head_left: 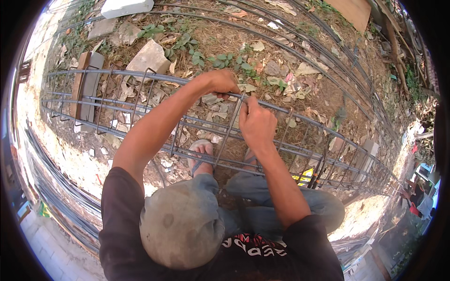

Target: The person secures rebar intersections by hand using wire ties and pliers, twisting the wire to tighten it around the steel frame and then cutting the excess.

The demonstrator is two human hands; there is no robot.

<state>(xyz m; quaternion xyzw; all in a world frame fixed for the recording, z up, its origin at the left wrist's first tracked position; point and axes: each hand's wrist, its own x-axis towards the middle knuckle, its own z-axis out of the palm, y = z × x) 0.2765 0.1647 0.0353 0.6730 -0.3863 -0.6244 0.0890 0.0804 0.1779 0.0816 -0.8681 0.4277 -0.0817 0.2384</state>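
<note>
A long cage of steel rebar (302,122) lies across in front of me, with square stirrups (228,131) spaced along its lengthwise bars. My left hand (224,83) reaches over to the cage's far top bar, its fingers curled down at the bar near a stirrup corner. Close beside it, my right hand (258,121) is closed, with thumb and fingertips at that same corner where the stirrup meets the bar. Whatever is between the fingers of either hand is hidden or too thin to make out.
A wooden board (80,84) and a grey block (93,84) sit at the cage's left end; another block (370,152) is by its right end. Long loose bars (323,58) curve across the ground beyond. A pale broken block (149,61) lies among leaves. A yellow packet (305,175) lies near my knee.
</note>
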